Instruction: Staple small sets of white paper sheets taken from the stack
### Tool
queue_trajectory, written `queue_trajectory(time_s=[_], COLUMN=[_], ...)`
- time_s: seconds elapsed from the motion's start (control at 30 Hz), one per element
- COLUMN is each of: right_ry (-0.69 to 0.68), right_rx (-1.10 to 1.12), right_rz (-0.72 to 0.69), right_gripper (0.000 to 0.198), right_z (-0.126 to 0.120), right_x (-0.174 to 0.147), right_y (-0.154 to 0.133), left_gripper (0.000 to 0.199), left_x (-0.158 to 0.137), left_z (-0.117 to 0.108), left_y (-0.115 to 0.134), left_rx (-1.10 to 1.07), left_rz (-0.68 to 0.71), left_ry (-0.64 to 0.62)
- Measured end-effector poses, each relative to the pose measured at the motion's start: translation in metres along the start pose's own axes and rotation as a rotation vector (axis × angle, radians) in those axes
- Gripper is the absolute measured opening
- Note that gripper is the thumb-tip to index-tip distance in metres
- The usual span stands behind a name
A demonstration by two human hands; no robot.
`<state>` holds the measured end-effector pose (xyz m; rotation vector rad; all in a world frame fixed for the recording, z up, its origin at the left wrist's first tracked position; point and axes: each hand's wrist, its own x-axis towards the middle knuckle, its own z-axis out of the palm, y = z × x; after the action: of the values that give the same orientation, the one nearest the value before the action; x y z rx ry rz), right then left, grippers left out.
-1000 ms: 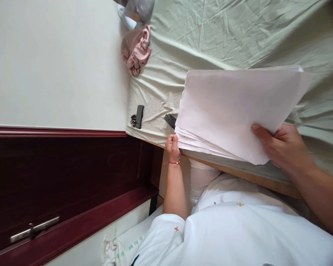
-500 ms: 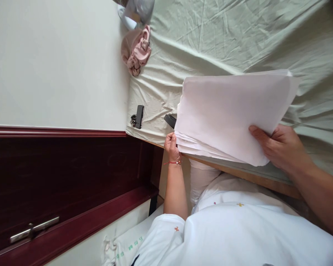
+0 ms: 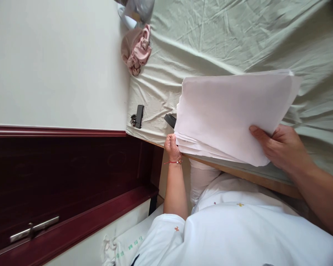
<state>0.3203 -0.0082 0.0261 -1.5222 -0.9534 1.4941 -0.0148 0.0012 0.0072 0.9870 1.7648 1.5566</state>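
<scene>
A fanned stack of white paper sheets (image 3: 224,114) is held up over the near edge of the cloth-covered surface. My right hand (image 3: 283,147) grips its right side, thumb flat on the top sheet and fingers underneath. At the lower left corner, my left hand (image 3: 172,144) is closed at the edge of the stack, its fingertips partly hidden. Several sheet edges show unevenly along the left and lower sides. Just beyond my left hand, a black object (image 3: 170,120) is partly covered by the paper, so its kind is unclear.
A pale green sheet (image 3: 211,48) covers the surface. Near its left edge lie a black, phone-like slab (image 3: 139,116) and what look like keys (image 3: 133,120). A crumpled pink cloth (image 3: 138,51) and a plastic bag (image 3: 140,11) are farther back. Dark red panelling (image 3: 72,166) stands left.
Almost nothing differs. The stack's right edge has spread slightly to the right, while both hands keep their places on it.
</scene>
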Motion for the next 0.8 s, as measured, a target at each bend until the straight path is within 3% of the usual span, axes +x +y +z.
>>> queue_trajectory(time_s=[0.2, 0.53, 0.8], right_ry=[-0.021, -0.050, -0.063], right_rx=[0.001, -0.049, -0.046], right_rz=[-0.002, -0.020, -0.010], right_gripper=[0.042, 0.039, 0.042], right_z=[-0.0007, -0.0006, -0.0012], right_x=[-0.0001, -0.0007, -0.0002], right_y=[-0.0033, -0.0055, -0.0042], left_gripper=[0.051, 0.040, 0.045], left_x=[-0.0021, 0.0005, -0.0010], left_z=[0.0030, 0.0000, 0.0029], left_y=[0.0029, 0.0013, 0.0050], left_rx=[-0.036, 0.122, 0.032], left_rz=[-0.033, 0.019, 0.012], left_ry=[-0.017, 0.013, 0.034])
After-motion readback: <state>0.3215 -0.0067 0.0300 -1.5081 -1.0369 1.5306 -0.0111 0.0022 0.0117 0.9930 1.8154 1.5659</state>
